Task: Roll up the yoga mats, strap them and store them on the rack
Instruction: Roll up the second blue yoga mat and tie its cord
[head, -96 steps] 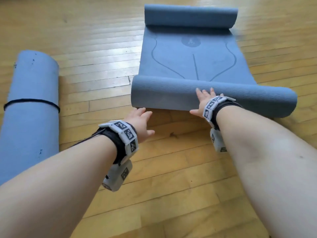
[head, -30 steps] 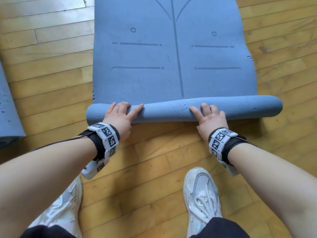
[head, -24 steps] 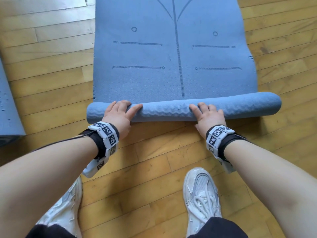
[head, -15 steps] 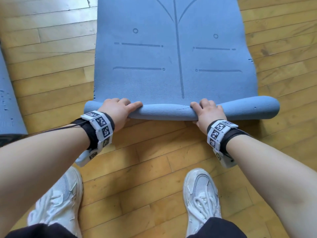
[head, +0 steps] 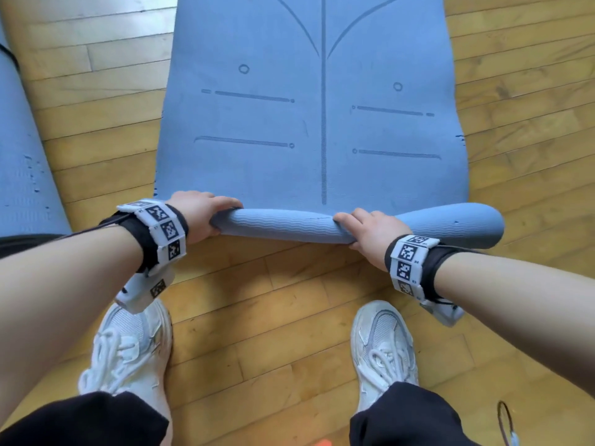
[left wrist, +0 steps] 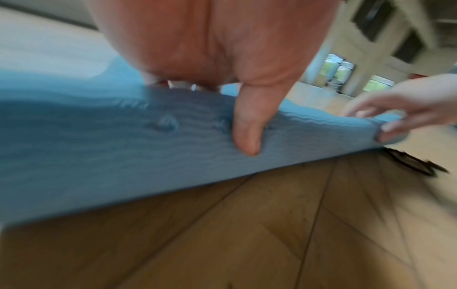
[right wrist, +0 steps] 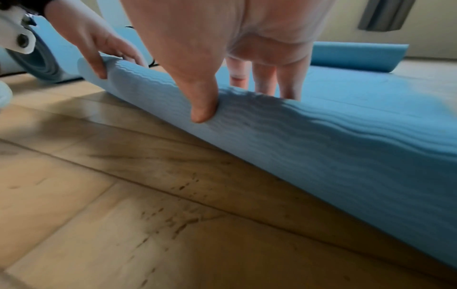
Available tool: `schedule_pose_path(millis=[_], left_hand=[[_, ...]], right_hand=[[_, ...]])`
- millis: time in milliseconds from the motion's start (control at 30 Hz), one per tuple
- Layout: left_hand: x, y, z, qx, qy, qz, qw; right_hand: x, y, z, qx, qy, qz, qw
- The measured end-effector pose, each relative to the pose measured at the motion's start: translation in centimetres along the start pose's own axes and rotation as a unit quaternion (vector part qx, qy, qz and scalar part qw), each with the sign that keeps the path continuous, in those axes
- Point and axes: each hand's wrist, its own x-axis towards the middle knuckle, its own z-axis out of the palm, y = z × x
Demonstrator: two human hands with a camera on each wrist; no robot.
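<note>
The left hand (head: 199,214) grips the near rolled edge of the blue yoga mat (head: 309,130), fingers curled over the top and thumb (left wrist: 247,133) pressed into the ribbed underside. The right hand (head: 370,233) grips the same roll to its 3 o'clock, its fingers (right wrist: 262,78) curled over the top and its thumb pressed into the near face. The roll is thin and lifted slightly off the wooden floor (head: 273,333); the rest of the mat lies flat toward 12 o'clock. One second mat (head: 22,162), rolled, lies at 9 o'clock. Two white sneakers (head: 383,346) stand at 6 o'clock. One dark strap loop (head: 505,423) lies at 5 o'clock.
</note>
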Motion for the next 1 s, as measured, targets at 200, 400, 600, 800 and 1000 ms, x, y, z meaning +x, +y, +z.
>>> schedule_pose_path(millis=[200, 400, 600, 800, 1000], left_hand=[[-0.1, 1.4, -0.3, 0.032, 0.092, -0.012, 0.995], [0.1, 4.6, 0.2, 0.047, 0.11, 0.015, 0.993], [1.3, 4.3, -1.9, 0.07, 0.073, 0.02, 0.995], [0.9, 3.6, -3.3, 0.013, 0.039, 0.041, 0.998], [2.2, 3.2, -3.2, -0.017, 0.017, 0.028, 0.999]], right_hand=[[0.3, 0.2, -0.1, 0.054, 0.017, 0.036, 0.998], [1.7, 1.8, -1.1, 0.086, 0.018, 0.036, 0.995], [2.4, 3.2, -1.2, 0.092, 0.018, 0.008, 0.996], [2.1, 4.3, -2.1, 0.077, 0.021, -0.026, 0.996], [3.2, 4.0, -1.6, 0.076, 0.002, -0.012, 0.997]])
